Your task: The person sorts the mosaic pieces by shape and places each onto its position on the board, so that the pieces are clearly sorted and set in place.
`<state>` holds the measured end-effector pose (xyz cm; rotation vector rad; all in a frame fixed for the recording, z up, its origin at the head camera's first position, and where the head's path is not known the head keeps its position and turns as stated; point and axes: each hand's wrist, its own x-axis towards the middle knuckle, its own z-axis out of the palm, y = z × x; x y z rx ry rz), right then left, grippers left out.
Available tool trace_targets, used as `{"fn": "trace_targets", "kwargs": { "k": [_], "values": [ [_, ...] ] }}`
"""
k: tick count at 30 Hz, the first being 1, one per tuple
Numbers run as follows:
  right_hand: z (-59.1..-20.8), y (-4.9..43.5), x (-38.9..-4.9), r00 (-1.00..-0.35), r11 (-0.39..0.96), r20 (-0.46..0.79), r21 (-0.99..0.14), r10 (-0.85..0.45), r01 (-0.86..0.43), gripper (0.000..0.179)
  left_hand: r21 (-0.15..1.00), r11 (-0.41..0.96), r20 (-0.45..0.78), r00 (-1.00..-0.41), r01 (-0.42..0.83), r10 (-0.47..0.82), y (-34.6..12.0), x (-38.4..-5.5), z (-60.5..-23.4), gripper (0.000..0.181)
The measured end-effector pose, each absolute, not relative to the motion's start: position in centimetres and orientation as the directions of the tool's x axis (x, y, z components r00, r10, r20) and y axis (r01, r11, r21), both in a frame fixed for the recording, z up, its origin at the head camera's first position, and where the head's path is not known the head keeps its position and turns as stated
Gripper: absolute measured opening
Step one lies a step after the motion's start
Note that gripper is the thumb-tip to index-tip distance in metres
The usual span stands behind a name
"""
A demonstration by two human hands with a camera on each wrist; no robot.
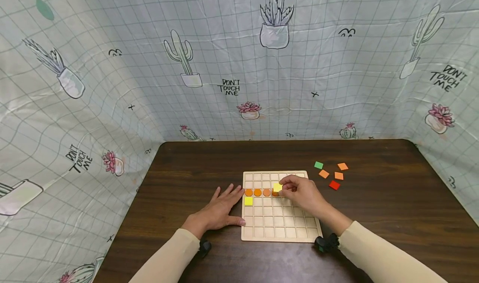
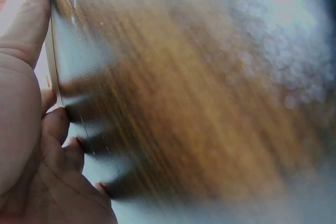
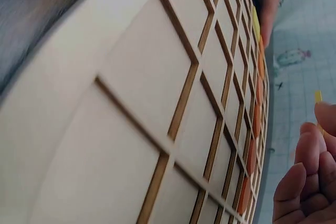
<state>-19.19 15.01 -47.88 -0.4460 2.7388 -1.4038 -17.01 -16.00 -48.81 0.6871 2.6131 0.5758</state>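
A pale wooden grid board (image 1: 268, 221) lies on the table. My right hand (image 1: 304, 193) is over its upper right part and pinches a yellow square tile (image 1: 277, 187) between thumb and fingers; in the right wrist view that tile (image 3: 318, 97) appears edge-on, above the board surface. Beneath it, a row of orange round discs (image 1: 257, 192) runs along one line of cells. Another yellow square tile (image 1: 248, 201) sits in the leftmost cell just below that row. My left hand (image 1: 218, 210) rests with spread fingers along the board's left edge, thumb touching the rim.
Several loose square tiles lie on the dark wooden table (image 1: 179, 179) beyond the board's right side: a green one (image 1: 318, 165), a red one (image 1: 334, 185) and several orange ones (image 1: 338, 175). A cactus-print curtain (image 1: 209, 112) hangs behind the table and at both sides.
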Motion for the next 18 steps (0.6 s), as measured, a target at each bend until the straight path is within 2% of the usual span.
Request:
{"fn": "trace_targets", "kwargs": {
  "k": [18],
  "values": [
    [-48.4,11.1,-18.6,-0.959,0.560,0.075,-0.798,-0.274,-0.222,0.014,0.461,0.805,-0.262,-0.809,0.374,0.526,-15.9,-17.2,-48.9,0.099]
  ]
}}
